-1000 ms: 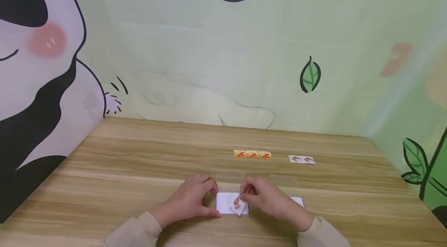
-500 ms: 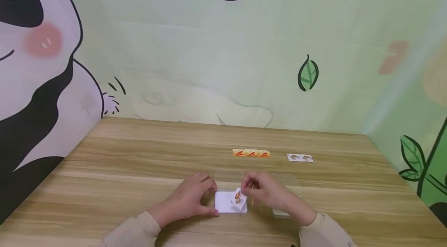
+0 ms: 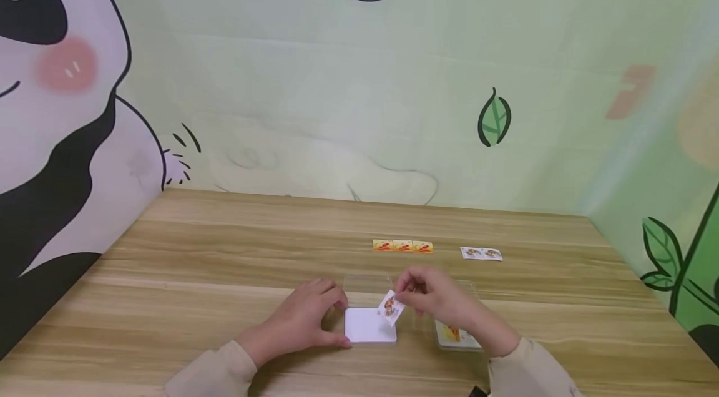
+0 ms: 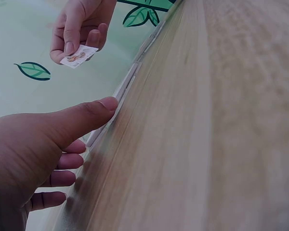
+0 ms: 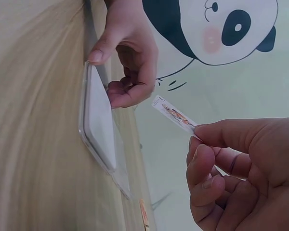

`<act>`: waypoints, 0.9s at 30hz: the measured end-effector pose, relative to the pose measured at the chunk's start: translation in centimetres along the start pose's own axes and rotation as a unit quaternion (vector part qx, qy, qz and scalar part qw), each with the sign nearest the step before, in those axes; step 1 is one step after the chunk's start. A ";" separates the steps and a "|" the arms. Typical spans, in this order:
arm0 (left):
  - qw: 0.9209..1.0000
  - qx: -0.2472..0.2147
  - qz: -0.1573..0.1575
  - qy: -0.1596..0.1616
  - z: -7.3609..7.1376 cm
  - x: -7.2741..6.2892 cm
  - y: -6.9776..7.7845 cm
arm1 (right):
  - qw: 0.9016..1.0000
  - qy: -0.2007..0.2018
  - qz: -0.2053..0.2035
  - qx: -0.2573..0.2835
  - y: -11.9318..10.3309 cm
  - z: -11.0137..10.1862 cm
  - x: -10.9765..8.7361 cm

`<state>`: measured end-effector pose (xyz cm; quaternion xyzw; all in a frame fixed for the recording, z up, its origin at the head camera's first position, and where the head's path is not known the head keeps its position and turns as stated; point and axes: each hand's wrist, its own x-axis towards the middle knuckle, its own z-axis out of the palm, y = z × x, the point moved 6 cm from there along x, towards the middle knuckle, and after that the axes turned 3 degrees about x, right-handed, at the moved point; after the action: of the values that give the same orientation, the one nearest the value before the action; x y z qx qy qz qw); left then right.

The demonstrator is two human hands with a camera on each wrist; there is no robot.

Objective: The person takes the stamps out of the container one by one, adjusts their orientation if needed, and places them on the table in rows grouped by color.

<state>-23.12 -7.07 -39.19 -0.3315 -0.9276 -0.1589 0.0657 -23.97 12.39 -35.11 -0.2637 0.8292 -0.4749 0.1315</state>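
My right hand [image 3: 429, 291] pinches a small white stamp [image 3: 390, 308] with an orange-brown picture, between thumb and fingertip. The stamp is tilted and held up over the right end of a flat clear plastic case [image 5: 100, 120]. A white insert [image 3: 365, 325] fills the case's base, and its clear lid [image 3: 367, 284] lies open behind. My left hand [image 3: 306, 313] holds the case at its left end, thumb at the near corner and a finger at the far corner. In the left wrist view, the left thumb [image 4: 86, 118] lies at the case's edge.
A second clear case [image 3: 444, 342] lies on the right, partly hidden by the right forearm, with an orange-yellow piece [image 3: 452, 333] inside. Further back are a strip of orange-yellow stamps [image 3: 402, 246] and a white pair [image 3: 481, 253]. The backdrop wall [image 3: 281, 72] rises behind the table.
My right hand has lifted the stamp off the white insert, moving up and slightly right. My left hand stays at the case's left end.
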 end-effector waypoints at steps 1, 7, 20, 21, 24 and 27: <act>1.000 0.000 0.001 0.001 0.0 0.0 0.0 | 1.000 0.001 0.000 0.002 0.0 -0.1 0.0; 1.000 0.003 0.002 0.006 0.0 0.0 0.0 | 1.000 0.013 0.004 0.005 -0.3 -1.0 -0.3; 1.000 0.006 0.004 0.006 0.2 0.0 0.0 | 0.999 0.032 0.008 0.012 0.0 -2.7 -0.6; 1.000 0.006 0.003 0.005 0.2 0.0 -0.1 | 0.999 0.035 0.011 0.011 0.1 -2.8 -0.5; 1.000 0.007 0.005 0.008 0.2 0.0 0.0 | 0.999 0.045 0.017 0.010 0.4 -3.4 -0.5; 1.000 0.005 0.006 0.009 0.1 0.0 0.0 | 0.998 0.058 0.025 0.010 0.6 -4.0 -0.6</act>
<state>-23.10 -7.02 -39.27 -0.3352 -0.9258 -0.1566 0.0770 -25.58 15.84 -33.58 -0.2133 0.8373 -0.4938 0.0976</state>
